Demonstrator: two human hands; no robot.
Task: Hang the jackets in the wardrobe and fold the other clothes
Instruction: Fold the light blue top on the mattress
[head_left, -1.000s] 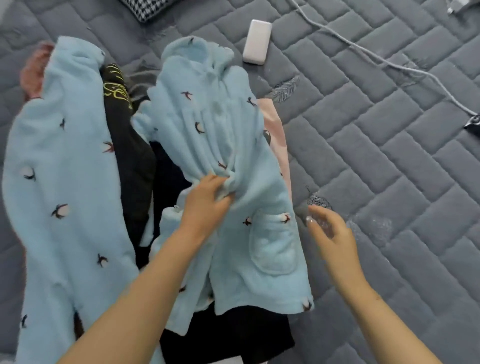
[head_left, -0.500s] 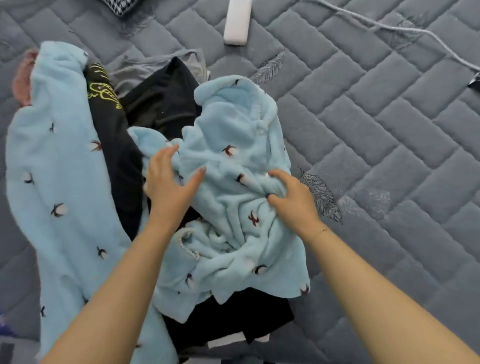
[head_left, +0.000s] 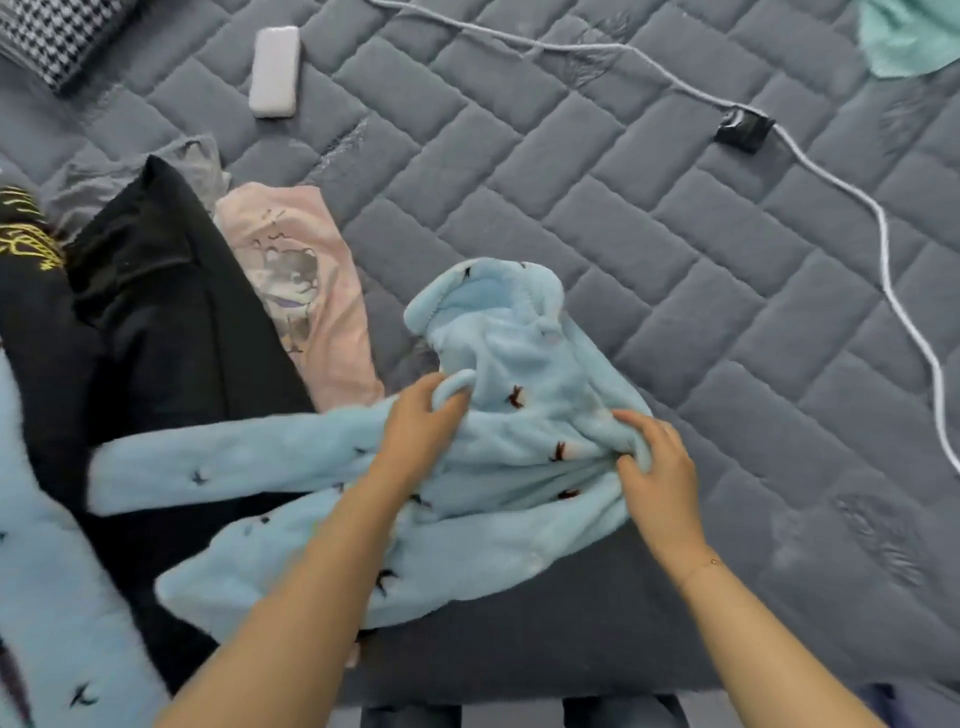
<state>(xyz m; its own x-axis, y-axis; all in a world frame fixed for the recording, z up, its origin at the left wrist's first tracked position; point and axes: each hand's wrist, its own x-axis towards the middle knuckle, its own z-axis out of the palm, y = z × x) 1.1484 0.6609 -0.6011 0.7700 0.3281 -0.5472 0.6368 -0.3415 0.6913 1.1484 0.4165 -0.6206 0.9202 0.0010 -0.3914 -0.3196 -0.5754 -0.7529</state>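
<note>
A bed (head_left: 675, 270) under a grey quilted cover carries everything. Along its left side lies a heap of clothes: another pale blue fleece piece (head_left: 47, 597) at the near-left edge, a black garment (head_left: 171, 312) beside it, and a pink printed top (head_left: 301, 280) just right of that. The task's thing now in hand, a pale blue fleece top (head_left: 519, 431) with small dark motifs, sits near the middle of the near edge, apart from the heap save for one sleeve (head_left: 234, 462) that trails left across the black garment. Its collar points toward the far edge, so its long axis runs roughly away from the person, with the bulk bunched between the two hands.

The left hand (head_left: 423, 431) has its fingers curled round a fold at the top's left shoulder; the right hand (head_left: 657, 470) pinches a ridge of fabric at the right side. Both are on it, the left nearer the trailing sleeve, so drawing that sleeve in likely falls to the left hand. Farther off lie a white cable (head_left: 852, 182) and a white power bank (head_left: 274, 70).
</note>
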